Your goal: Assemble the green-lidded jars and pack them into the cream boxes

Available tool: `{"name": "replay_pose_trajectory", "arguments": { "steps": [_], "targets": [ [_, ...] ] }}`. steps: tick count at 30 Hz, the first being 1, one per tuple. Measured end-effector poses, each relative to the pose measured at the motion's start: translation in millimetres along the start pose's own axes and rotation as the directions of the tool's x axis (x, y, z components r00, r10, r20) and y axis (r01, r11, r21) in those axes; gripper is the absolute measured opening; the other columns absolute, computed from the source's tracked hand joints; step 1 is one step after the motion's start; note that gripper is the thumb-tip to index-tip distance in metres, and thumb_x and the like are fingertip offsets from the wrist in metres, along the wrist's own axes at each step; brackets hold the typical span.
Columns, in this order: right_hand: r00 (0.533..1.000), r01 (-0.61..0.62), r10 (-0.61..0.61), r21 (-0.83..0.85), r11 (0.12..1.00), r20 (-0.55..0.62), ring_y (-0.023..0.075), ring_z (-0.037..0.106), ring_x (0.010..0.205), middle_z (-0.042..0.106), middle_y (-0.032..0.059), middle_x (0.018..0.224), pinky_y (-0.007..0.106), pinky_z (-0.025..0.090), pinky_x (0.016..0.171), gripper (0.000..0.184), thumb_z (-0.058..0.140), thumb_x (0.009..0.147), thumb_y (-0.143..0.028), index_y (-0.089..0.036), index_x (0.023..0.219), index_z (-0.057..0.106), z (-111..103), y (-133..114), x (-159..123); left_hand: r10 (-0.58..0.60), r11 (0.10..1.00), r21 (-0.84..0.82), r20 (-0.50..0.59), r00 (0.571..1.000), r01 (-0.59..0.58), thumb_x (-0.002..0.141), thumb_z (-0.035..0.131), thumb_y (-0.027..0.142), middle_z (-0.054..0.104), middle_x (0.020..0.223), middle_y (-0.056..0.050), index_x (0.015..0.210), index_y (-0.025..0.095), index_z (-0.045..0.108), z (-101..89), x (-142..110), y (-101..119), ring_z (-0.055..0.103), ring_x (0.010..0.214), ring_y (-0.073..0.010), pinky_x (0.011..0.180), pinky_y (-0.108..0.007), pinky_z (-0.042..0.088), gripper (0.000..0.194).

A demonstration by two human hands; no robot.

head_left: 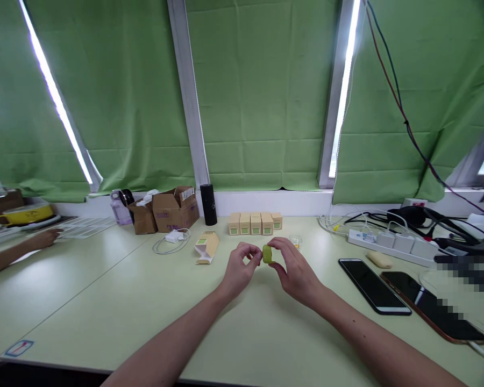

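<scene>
A small yellow-green block-like thing with rounded edges (267,254) is held just above the table, near the middle. My right hand (294,269) grips it between thumb and fingers, from the top and lower right. At its left side my left hand (241,264) has thumb and fingertips pinched together, right up against it; what is between those fingertips is too small to make out. Behind my right fingers lies a small clear plastic piece (296,242) with some yellow in it. An opened small cardboard box (207,247) lies left of my left hand.
Several small cardboard boxes (250,223) stand in a row behind my hands. A black cylinder (208,205), larger cartons (175,209) and a white charger (174,236) are left. Phones (374,286) and a power strip (391,246) lie right. Another person's hand (44,239) rests far left.
</scene>
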State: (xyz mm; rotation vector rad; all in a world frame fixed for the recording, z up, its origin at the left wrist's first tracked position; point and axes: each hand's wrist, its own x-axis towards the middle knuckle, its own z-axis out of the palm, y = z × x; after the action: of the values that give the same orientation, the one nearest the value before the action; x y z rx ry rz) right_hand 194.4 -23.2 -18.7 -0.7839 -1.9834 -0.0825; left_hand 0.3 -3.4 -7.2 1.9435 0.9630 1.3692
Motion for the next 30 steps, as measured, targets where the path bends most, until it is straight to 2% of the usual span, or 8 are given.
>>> {"name": "replay_pose_trajectory", "arguments": {
  "steps": [30],
  "targets": [
    [1.0,-0.029,0.029,-0.027,0.999,0.002,0.0305,0.06,0.122,0.061,0.0144,0.128,0.054,0.058,0.099,0.048,0.053,0.091,-0.006,-0.025,0.134,0.045,-0.7,1.8,0.1,-0.03,1.0,-0.005,-0.026,0.999,0.03,0.089,0.064,0.035,0.064,0.081,-0.004,0.079,0.018,0.068,-2.2,1.2,-1.6,0.061,0.076,-0.0175,0.076,-0.032,0.049,0.02]
  ]
}}
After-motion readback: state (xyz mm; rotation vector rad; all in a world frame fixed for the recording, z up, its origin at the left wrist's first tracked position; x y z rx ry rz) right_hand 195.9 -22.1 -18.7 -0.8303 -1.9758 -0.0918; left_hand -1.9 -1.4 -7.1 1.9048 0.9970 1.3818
